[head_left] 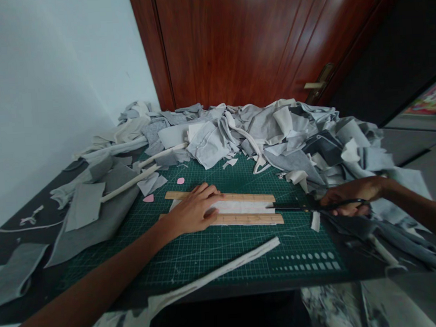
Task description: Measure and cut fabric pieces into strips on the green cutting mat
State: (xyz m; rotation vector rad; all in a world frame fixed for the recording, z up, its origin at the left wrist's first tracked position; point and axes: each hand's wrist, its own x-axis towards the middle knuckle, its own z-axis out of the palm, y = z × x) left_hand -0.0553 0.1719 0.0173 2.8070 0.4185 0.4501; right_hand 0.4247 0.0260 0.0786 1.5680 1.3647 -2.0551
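Two wooden rulers lie side by side across the middle of the green cutting mat, with a pale strip of fabric showing between them. The left hand presses flat on top of them at their left end, fingers together and stretched toward the right, fingertips reaching the far ruler and the strip. The right hand sits at the right edge of the mat, fingers curled through the loops of a pair of black scissors; the blades point left, and their tip comes just to the right end of the strip between the rulers. Whether the blades stand apart or closed cannot be told.

Near the front of the mat a long pale fabric strip runs slantwise from the near left toward the right. A small white scrap lies just below the scissors. Two little pink pieces rest on the mat to the left of the rulers. At the far side, a large heap of grey and white fabric offcuts spreads across the table and spills down the right edge. Flat grey pieces cover the left part of the table. Behind the heap stands a dark red wooden door.
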